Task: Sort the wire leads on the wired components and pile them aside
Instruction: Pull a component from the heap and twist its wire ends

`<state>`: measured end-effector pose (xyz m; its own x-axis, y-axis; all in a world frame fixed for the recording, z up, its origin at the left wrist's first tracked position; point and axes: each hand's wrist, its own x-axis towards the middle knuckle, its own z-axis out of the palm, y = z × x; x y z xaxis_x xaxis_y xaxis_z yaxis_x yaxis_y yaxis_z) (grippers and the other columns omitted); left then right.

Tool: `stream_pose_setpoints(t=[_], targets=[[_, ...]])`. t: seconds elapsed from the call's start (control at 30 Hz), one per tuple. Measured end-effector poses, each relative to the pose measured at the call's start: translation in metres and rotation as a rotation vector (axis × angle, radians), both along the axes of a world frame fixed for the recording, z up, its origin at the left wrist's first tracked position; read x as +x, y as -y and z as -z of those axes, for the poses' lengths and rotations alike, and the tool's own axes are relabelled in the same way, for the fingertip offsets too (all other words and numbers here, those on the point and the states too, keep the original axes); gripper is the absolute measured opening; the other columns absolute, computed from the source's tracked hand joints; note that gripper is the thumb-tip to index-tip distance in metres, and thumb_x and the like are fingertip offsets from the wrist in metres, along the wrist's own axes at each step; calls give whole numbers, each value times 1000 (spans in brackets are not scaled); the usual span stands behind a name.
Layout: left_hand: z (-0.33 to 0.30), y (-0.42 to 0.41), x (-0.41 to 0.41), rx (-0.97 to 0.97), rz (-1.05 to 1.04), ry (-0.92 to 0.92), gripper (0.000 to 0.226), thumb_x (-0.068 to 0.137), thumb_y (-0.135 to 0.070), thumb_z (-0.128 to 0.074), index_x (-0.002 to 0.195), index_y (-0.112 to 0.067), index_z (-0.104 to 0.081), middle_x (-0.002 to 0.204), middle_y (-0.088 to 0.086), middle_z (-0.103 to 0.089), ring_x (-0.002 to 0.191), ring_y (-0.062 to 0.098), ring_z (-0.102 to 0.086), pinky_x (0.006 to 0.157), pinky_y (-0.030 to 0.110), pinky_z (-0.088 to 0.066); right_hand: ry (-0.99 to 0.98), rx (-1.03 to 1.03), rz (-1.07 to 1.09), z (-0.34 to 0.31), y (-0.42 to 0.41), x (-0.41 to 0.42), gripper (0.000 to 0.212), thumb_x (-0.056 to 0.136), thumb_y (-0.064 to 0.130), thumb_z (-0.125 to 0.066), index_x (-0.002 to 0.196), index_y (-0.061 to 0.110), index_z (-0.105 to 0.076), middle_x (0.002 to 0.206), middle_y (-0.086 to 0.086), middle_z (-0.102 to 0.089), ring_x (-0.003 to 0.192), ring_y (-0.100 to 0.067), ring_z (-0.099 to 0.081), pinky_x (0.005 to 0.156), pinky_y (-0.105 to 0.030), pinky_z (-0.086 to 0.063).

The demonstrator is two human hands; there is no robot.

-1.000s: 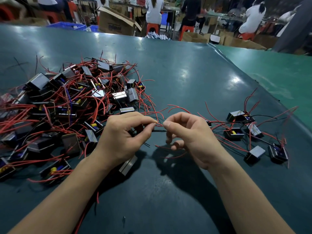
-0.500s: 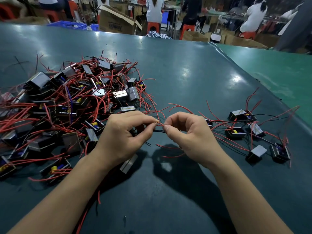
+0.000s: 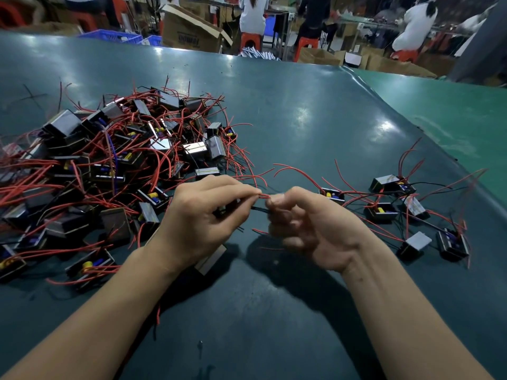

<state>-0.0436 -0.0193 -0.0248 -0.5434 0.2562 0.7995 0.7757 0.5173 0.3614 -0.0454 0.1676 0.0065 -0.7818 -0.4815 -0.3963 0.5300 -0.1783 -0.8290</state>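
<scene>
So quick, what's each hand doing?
Left hand: grips a wired component, pinching its red wire.
Right hand: pinches the same red wire.

A big heap of wired components (image 3: 109, 171) fills the table's (image 3: 301, 111) left side, a smaller group (image 3: 406, 212) lies at right, both hands between them.

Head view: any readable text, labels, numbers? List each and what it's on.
Cardboard box behind the table: dark print on its side, too blurred to read.
Wired components in the big pile and the small group: no legible markings.
Component gripped in the left hand, its leads pinched by the right hand: no text visible.
Table: none.
Nothing in this view can be read as text.
</scene>
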Motion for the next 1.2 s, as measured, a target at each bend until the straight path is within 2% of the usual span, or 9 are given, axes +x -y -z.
stream_pose_setpoints(t=[0.2,0.4,0.57,0.73,0.8,0.93,1.0,1.1,1.2], targets=[[-3,3,-2,61,-40,74,9,84,-4,-69,89,0,-76,85,6,-73,77,14,-68,73,31,-54,-1078,625,212,9,3,3,14,82,1,-73,85,14,-69,67,6,-61,61,-5,-53,59,-9,-39],[-2,3,-2,52,-44,86,10,84,-4,-69,89,1,-76,84,6,-73,77,14,-68,72,31,-55,-1619,881,294,18,3,-4,6,86,6,-69,83,3,-73,68,-6,-62,57,-21,-52,55,-29,-44],[-1,1,-2,51,-25,77,9,85,-3,-69,89,1,-76,84,6,-73,77,13,-67,73,29,-54,-1517,842,255,13,3,0,18,90,13,-62,76,8,-71,63,2,-56,58,-12,-47,57,-24,-39],[2,-9,1,87,-57,-46,10,87,-4,-69,92,1,-75,88,7,-72,78,15,-67,75,26,-54,-89,-166,249,3,19,5,30,80,15,-58,50,18,-55,51,5,-35,42,-7,-29,36,-16,-21],[4,-16,3,69,-65,-31,10,86,-3,-70,94,0,-76,88,7,-73,77,17,-68,74,26,-54,141,-327,269,6,23,3,27,75,15,-53,48,16,-49,50,6,-26,41,-7,-22,31,-15,-15],[-3,-13,-2,234,-67,399,11,90,-19,-69,95,-16,-78,89,-12,-73,79,-3,-67,74,17,-50,-153,83,417,6,12,-5,38,86,17,-52,49,21,-52,48,6,-32,38,-7,-24,32,-15,-15],[-5,3,-8,213,-126,570,18,92,-30,-64,90,-18,-78,85,-7,-75,76,5,-69,74,26,-55,-272,330,532,7,1,-9,36,89,18,-55,53,19,-56,50,6,-37,39,-8,-28,35,-15,-18],[-9,26,-10,21,-274,582,24,93,-33,-62,86,-16,-77,78,5,-74,62,9,-60,66,29,-53,-553,690,842,9,-13,-12,22,94,28,-58,76,17,-60,62,7,-50,55,-13,-44,51,-24,-37],[-17,37,-13,180,-335,507,24,95,-31,-59,87,-15,-76,77,2,-73,67,21,-67,65,32,-56,-1206,790,966,3,8,4,11,94,26,-56,86,19,-59,74,5,-59,68,-11,-53,65,-21,-43]])
